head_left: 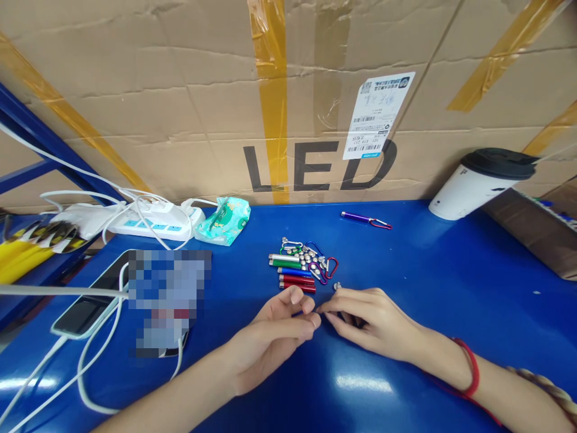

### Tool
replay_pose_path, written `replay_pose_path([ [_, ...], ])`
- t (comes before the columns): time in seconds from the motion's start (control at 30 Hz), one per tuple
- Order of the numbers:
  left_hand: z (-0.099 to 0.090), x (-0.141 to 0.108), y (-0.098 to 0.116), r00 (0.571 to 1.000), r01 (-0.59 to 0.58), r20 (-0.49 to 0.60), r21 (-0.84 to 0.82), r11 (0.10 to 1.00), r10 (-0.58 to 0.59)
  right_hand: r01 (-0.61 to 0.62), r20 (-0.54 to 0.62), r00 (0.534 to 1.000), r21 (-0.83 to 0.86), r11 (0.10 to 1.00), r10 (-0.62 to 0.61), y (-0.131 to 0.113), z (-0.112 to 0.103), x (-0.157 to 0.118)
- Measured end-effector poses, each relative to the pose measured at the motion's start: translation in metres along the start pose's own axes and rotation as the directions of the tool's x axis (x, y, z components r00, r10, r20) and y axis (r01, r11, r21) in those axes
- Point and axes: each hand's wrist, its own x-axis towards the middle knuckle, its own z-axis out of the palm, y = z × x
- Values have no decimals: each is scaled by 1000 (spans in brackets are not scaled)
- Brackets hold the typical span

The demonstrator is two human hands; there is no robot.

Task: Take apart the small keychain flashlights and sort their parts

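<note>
Five glossy tubes (294, 272), one silver, one green, one blue, two red, lie on the desk (433, 264) beyond your left hand (270, 337). Its fingers (296, 294) and your right hand's (383, 319) curl narrowly; I can't tell if anything's held.

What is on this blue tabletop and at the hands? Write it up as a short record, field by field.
Left hand: fingers curled; contents unclear
Right hand: fingertips pinched close to the left hand; contents unclear
Beyond hands: red, blue, green and silver metal tubes, small round silver metal pieces, coloured carabiner clips
Set apart: slim purple metal tube with red clip
Back right: white cup with black lid
</note>
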Motion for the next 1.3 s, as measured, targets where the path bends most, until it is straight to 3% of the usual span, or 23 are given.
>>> replay_pose_path([
  [1.3,-3,1,-1,999,18,28,12,1000,-19,-11,12,1000,9,1000,11,0,0,0],
])
